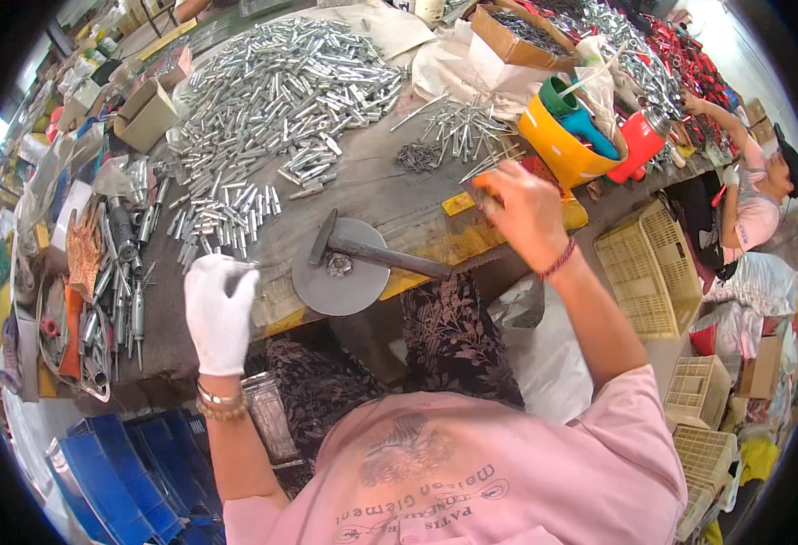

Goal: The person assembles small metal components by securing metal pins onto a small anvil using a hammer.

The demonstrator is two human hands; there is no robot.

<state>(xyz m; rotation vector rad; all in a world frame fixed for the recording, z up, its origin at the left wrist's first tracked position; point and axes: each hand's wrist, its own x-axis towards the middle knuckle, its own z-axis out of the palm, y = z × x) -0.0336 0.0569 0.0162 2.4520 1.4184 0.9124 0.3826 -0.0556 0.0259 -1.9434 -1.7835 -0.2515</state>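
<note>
My left hand, in a white glove, is closed at the near edge of a group of short silver metal tubes. Its fingertips curl together there, and what they hold, if anything, is hidden. Farther right, my bare right hand is closed, its fingers bent together beside several thin metal rods; its fingertips are too blurred to show a held thing. Between my hands, a hammer rests across a round grey plate at the table's front edge. A small pile of dark little parts lies near the rods.
A large heap of silver tubes covers the far left. Drill-like tools lie at left. A yellow container and red bottle stand right. Beige crates and blue bins flank me. A co-worker works at far right.
</note>
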